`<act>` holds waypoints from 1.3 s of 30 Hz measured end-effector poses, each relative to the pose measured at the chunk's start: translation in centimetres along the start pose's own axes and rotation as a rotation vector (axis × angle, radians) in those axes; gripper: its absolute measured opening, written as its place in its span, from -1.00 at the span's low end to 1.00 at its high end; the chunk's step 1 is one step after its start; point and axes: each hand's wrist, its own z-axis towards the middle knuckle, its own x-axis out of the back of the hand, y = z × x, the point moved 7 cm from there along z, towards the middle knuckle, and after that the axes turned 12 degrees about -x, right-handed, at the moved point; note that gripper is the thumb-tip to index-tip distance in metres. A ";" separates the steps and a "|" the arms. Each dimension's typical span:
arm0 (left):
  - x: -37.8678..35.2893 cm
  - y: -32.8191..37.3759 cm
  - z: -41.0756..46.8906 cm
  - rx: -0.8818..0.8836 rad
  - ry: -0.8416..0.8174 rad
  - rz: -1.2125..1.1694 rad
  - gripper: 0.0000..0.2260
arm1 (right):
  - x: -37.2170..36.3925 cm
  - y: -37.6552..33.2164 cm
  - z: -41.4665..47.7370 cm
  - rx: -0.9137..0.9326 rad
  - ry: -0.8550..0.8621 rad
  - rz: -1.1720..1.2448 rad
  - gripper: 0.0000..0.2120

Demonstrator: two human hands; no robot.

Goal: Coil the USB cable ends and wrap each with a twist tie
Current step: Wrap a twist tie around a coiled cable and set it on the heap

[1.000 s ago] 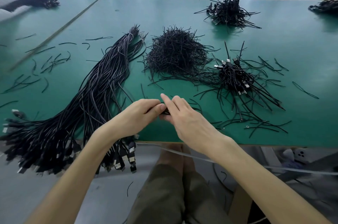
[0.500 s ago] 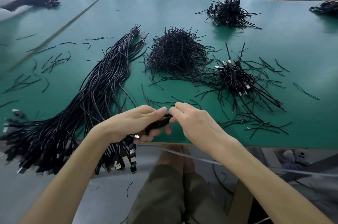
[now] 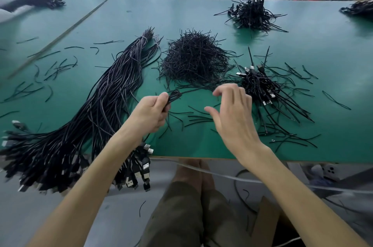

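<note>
Fingers (image 3: 161,99) of left hand (image 3: 150,114) curled round a small coiled black USB cable (image 3: 175,95), held just above the green table (image 3: 201,146), tail trailing right | right hand (image 3: 232,119) beside it, fingers spread, loosely bent, holding nothing | twist-tie heap (image 3: 193,59) beyond; uncoiled cable bundle (image 3: 101,105) left, overhanging the near edge

Left of the tie heap (image 3: 193,59), the cable bundle (image 3: 80,117) runs off frame. In front of the heap, the left hand (image 3: 150,114) hides part of the coil (image 3: 174,94).
</note>
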 end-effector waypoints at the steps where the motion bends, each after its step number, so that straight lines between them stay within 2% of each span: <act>1: 0.3 -0.1 0.1 -0.003 0.033 -0.002 -0.62 | -0.3 0.7 0.1 -0.034 -0.027 -0.034 -0.68; 4: 0.4 -0.6 0.4 0.008 0.074 -0.004 -0.61 | -2.5 2.7 -0.2 -0.156 -0.210 -0.111 -0.71; 8: -0.6 -1.1 0.4 0.047 0.041 -0.061 -0.61 | -4.3 4.0 -0.4 -0.306 -0.343 -0.020 -0.75; 11: -1.3 -1.3 0.0 0.061 0.014 -0.106 -0.62 | -4.5 3.9 0.0 -0.306 -0.350 0.004 -0.86; 19: -2.0 -1.3 -0.7 0.100 0.001 -0.188 -0.62 | -4.7 4.1 0.2 -0.291 -0.346 -0.046 -0.86; 26: -2.2 -1.2 -0.5 0.082 0.002 -0.187 -0.61 | -3.5 4.0 0.5 -0.288 -0.268 0.105 -0.89; 32: -2.2 -0.9 -0.5 0.021 0.034 -0.083 -0.62 | -3.1 4.2 0.8 -0.303 -0.249 0.164 -0.90; 39: -2.3 -1.3 0.3 -0.044 0.079 0.016 -0.60 | -2.7 4.3 0.4 -0.442 -0.288 0.472 -0.88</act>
